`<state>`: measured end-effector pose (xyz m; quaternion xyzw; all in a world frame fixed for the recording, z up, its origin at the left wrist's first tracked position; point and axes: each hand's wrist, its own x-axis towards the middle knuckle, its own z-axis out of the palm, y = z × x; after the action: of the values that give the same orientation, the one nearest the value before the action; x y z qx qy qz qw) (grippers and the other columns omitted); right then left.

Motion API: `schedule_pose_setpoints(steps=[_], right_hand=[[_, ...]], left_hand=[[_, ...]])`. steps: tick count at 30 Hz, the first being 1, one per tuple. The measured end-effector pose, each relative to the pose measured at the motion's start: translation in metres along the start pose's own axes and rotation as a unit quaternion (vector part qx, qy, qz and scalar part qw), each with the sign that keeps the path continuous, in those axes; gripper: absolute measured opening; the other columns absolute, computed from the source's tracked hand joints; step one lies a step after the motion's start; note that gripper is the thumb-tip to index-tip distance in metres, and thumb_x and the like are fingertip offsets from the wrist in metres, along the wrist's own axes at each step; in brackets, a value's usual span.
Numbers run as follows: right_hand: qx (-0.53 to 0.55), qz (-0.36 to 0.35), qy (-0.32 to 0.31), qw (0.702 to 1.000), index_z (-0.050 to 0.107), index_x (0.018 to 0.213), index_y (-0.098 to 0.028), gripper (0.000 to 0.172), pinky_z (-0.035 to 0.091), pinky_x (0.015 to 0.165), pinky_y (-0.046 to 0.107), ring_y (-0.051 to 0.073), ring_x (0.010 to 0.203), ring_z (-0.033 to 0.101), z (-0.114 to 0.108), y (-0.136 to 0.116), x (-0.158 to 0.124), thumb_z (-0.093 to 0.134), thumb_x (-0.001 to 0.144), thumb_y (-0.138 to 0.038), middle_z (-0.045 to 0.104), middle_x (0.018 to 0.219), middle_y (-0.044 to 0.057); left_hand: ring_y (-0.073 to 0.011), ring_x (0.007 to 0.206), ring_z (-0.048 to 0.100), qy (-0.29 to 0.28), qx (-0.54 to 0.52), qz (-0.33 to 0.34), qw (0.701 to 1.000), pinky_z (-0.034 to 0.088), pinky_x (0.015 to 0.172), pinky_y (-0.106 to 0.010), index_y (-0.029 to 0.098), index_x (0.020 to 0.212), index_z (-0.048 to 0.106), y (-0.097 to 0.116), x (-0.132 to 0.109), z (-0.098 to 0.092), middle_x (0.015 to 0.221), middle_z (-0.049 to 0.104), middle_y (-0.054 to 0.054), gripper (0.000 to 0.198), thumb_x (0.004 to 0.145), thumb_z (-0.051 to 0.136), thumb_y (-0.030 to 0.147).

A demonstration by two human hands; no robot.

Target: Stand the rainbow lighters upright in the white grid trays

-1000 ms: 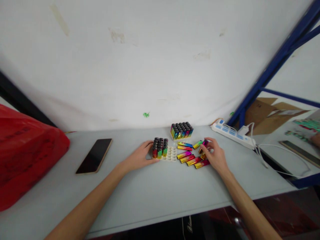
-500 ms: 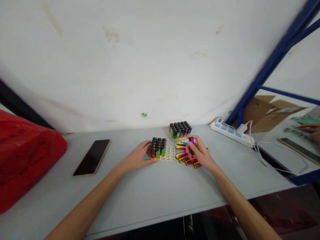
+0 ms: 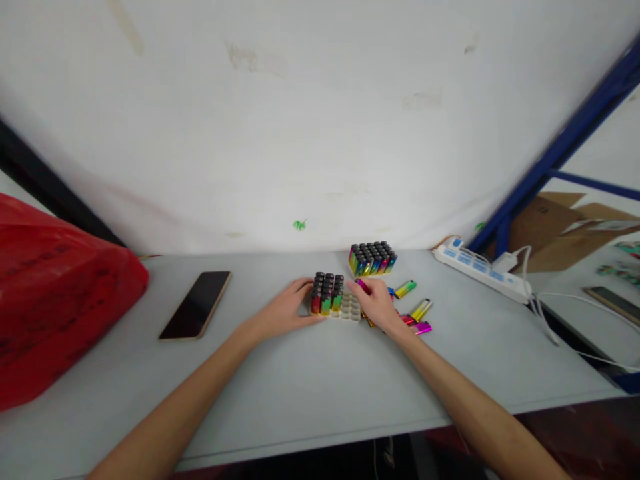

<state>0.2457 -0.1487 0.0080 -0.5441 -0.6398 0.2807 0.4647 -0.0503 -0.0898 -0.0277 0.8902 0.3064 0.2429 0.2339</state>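
Observation:
My left hand (image 3: 286, 310) grips the left end of a pale slotted tray (image 3: 351, 308), thumb along its front and fingers behind. Several shiny lighters (image 3: 326, 303), with black upper ends and red, green or yellow bodies, stand upright in the tray's left part; slots on its right side are bare. My right hand (image 3: 376, 303) is closed on a magenta lighter (image 3: 363, 287) over the tray's right end, its lower part hidden by the fingers. Beside and under this hand lie loose metallic lighters, among them a yellow lighter (image 3: 421, 310) and a green one (image 3: 405, 289).
A second block of upright lighters (image 3: 373, 259) stands behind, near the wall. A phone (image 3: 197, 305) lies to the left, beyond it a red plastic bag (image 3: 65, 300). At right are a white power strip (image 3: 483, 272) with cables, a blue frame (image 3: 545, 167) and a cardboard box (image 3: 540, 230).
My right hand has carried the magenta lighter leftward from above the loose pile to the tray's right end, tilting it. My left hand stays on the tray. The view has shifted slightly.

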Motion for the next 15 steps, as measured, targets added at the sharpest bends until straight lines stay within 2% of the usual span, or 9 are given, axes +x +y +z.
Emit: schedule_pose_setpoints(steps=[4, 7, 11, 15], right_hand=[[-0.017, 0.012, 0.014, 1.000, 0.037, 0.064, -0.032, 0.056, 0.027, 0.063, 0.034, 0.017, 0.065, 0.035, 0.005, 0.007, -0.005, 0.059, 0.099, -0.070, 0.036, 0.064, -0.004], [-0.027, 0.005, 0.013, 1.000, 0.038, 0.065, -0.033, 0.055, 0.030, 0.064, 0.035, 0.017, 0.065, 0.038, 0.006, 0.009, -0.007, 0.057, 0.101, -0.069, 0.040, 0.064, -0.004], [-0.036, -0.026, 0.000, 0.999, 0.044, 0.077, -0.032, 0.059, 0.038, 0.068, 0.035, 0.020, 0.068, 0.048, 0.004, 0.005, -0.009, 0.057, 0.114, -0.076, 0.051, 0.069, -0.004], [-0.059, -0.081, -0.044, 0.994, 0.052, 0.094, -0.032, 0.053, 0.051, 0.076, 0.036, 0.025, 0.079, 0.063, -0.009, -0.003, -0.014, 0.045, 0.129, -0.071, 0.067, 0.084, 0.001]], left_hand=[[-0.0459, 0.167, 0.071, 0.001, -0.003, 0.003, 1.000, 0.057, 0.148, -0.060, 0.023, 0.165, 0.076, 0.003, 0.000, -0.001, 0.175, 0.075, -0.021, 0.074, 0.108, 0.096, 0.066], [-0.0455, 0.166, 0.072, 0.008, -0.002, 0.008, 1.000, 0.058, 0.147, -0.060, 0.025, 0.165, 0.076, 0.003, -0.001, 0.000, 0.175, 0.076, -0.019, 0.073, 0.107, 0.097, 0.065], [-0.0451, 0.168, 0.071, 0.007, 0.001, 0.013, 1.000, 0.057, 0.148, -0.059, 0.024, 0.169, 0.073, 0.001, -0.001, 0.000, 0.178, 0.074, -0.019, 0.078, 0.107, 0.098, 0.064], [-0.0440, 0.168, 0.071, 0.008, 0.004, 0.014, 1.000, 0.056, 0.149, -0.060, 0.027, 0.171, 0.073, 0.001, -0.001, 0.000, 0.178, 0.074, -0.018, 0.077, 0.108, 0.096, 0.065]])
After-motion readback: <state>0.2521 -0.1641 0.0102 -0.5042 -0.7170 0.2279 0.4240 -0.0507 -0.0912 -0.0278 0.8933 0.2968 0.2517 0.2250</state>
